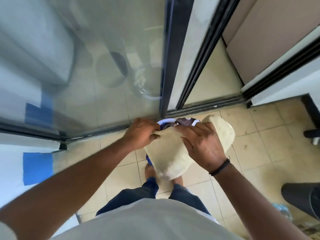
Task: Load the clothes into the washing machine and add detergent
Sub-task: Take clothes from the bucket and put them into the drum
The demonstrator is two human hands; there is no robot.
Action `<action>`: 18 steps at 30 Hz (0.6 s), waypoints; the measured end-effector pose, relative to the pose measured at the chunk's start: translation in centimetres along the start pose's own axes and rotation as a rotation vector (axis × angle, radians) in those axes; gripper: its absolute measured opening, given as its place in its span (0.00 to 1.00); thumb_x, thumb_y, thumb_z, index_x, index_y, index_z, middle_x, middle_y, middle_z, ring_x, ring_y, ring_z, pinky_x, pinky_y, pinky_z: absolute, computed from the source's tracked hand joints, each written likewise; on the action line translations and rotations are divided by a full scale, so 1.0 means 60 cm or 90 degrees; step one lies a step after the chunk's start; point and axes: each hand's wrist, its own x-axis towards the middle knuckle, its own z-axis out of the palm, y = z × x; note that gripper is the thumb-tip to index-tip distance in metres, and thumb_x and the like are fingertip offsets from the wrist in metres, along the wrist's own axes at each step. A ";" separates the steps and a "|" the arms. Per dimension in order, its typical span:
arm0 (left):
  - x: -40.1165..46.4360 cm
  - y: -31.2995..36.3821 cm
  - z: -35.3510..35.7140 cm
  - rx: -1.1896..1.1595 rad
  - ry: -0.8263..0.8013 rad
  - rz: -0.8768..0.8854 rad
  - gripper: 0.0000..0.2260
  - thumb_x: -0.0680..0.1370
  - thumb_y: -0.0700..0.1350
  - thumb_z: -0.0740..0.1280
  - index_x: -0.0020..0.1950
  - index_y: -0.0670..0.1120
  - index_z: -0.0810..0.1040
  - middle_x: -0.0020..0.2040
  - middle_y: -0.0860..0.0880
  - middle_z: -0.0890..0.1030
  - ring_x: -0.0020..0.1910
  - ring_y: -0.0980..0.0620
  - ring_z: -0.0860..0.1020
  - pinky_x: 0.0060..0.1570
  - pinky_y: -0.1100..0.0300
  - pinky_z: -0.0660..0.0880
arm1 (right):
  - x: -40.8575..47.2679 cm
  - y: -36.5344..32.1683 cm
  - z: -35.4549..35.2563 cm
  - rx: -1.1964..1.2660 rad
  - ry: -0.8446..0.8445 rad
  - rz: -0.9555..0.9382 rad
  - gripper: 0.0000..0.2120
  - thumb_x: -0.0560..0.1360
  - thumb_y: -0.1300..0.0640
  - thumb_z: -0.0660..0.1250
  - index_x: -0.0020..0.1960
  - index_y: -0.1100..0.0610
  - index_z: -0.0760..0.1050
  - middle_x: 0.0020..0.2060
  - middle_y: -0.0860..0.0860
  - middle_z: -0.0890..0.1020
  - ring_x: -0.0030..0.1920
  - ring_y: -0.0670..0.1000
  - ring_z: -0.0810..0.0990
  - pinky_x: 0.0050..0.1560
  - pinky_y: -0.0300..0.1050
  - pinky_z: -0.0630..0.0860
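In the head view, a bundle of clothes is held up in front of the body, above the tiled floor (259, 144) and just before a sliding glass door (103, 66). The outermost piece is a cream cloth (169, 158); a blue, white and dark patterned garment (181, 122) shows at its far edge. The left hand (141, 133) is closed on the cloth's near-left edge, fingers curled round the fabric. The right hand (202, 144) is laid over the bundle's top right with fingers bent onto the cloth, apparently gripping it, a dark band at its wrist. Behind the glass, blurred, a white appliance (34, 54) and a round bucket (111, 70) can be made out; whether the appliance is the washing machine cannot be told. No detergent is seen.

The step in hand is judged to be the carrying of the clothes toward the machine; nothing is loaded yet. Next, the doorway at right would have to be passed with the bundle kept gathered, then the machine's lid opened.
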 end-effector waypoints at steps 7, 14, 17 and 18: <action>-0.089 0.048 -0.014 -0.205 0.152 -0.273 0.14 0.71 0.58 0.73 0.51 0.52 0.82 0.40 0.52 0.84 0.40 0.47 0.82 0.41 0.55 0.77 | -0.040 0.052 -0.027 -0.018 0.037 0.171 0.17 0.67 0.63 0.76 0.54 0.51 0.82 0.43 0.48 0.83 0.43 0.57 0.80 0.48 0.51 0.73; -0.102 0.180 -0.069 -0.038 0.140 -0.213 0.12 0.74 0.58 0.72 0.53 0.55 0.82 0.47 0.54 0.82 0.46 0.51 0.81 0.41 0.59 0.68 | -0.079 0.065 -0.032 0.101 -0.159 0.213 0.34 0.65 0.53 0.74 0.71 0.45 0.70 0.67 0.51 0.74 0.68 0.58 0.70 0.65 0.58 0.69; -0.104 0.235 -0.091 0.049 0.143 -0.214 0.12 0.74 0.59 0.69 0.53 0.55 0.80 0.49 0.54 0.77 0.48 0.52 0.79 0.41 0.59 0.66 | -0.056 0.022 -0.021 0.222 -0.194 0.030 0.32 0.64 0.53 0.72 0.69 0.48 0.72 0.67 0.48 0.75 0.72 0.55 0.68 0.70 0.56 0.64; -0.110 0.244 -0.099 0.063 0.143 -0.224 0.12 0.73 0.60 0.69 0.52 0.56 0.80 0.49 0.54 0.77 0.47 0.53 0.79 0.40 0.60 0.65 | -0.047 0.008 -0.015 0.235 -0.212 -0.010 0.27 0.65 0.54 0.71 0.64 0.49 0.75 0.62 0.47 0.79 0.69 0.55 0.71 0.69 0.56 0.66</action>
